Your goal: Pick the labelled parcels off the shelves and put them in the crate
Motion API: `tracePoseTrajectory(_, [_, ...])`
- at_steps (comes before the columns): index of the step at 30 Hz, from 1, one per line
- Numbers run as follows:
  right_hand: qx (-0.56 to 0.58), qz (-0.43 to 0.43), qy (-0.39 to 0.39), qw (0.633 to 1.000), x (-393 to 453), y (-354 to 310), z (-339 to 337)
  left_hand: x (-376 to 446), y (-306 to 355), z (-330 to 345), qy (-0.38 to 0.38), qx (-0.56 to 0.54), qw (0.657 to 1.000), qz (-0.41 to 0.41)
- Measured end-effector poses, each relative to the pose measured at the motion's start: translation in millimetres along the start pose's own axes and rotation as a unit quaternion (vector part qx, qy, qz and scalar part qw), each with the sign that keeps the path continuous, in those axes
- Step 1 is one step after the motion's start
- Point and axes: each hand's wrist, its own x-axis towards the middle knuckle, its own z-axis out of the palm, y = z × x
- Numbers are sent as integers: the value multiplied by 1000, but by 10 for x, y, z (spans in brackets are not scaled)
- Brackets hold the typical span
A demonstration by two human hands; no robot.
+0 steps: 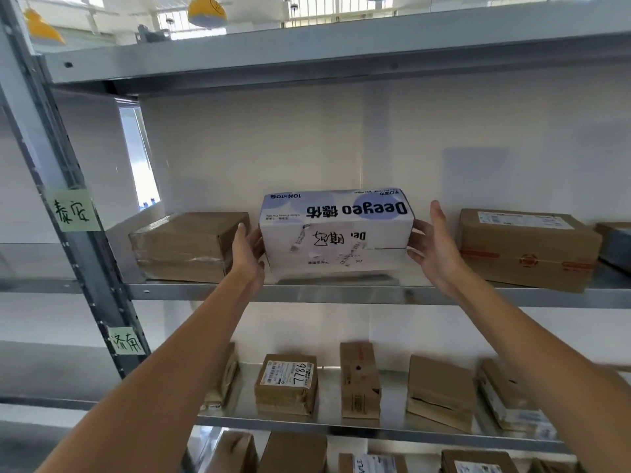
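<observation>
A white and blue "Deeyeo" box (336, 230), printed upside down with handwriting and label strips on its front, sits on the upper shelf (341, 291). My left hand (247, 252) presses flat against the box's left end. My right hand (435, 245) touches its right end, fingers straight and thumb raised. The box is held between both palms. The crate is out of view.
A taped brown carton (187, 245) stands left of the white box and a larger brown carton (526, 247) to its right. The shelf below carries several small brown parcels, one labelled "7786" (286, 382). A grey upright (78, 213) with green handwritten notes stands at left.
</observation>
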Motion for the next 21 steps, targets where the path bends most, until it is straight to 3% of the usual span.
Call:
tracePoseTrajectory(9, [-6, -11, -6, 1000, 2, -26, 26, -98, 1, 79, -23, -2, 1000, -17])
tracePoseTrajectory(21, [-27, -54, 23, 998, -5, -50, 89, -131, -65, 129, -13, 126, 991, 40])
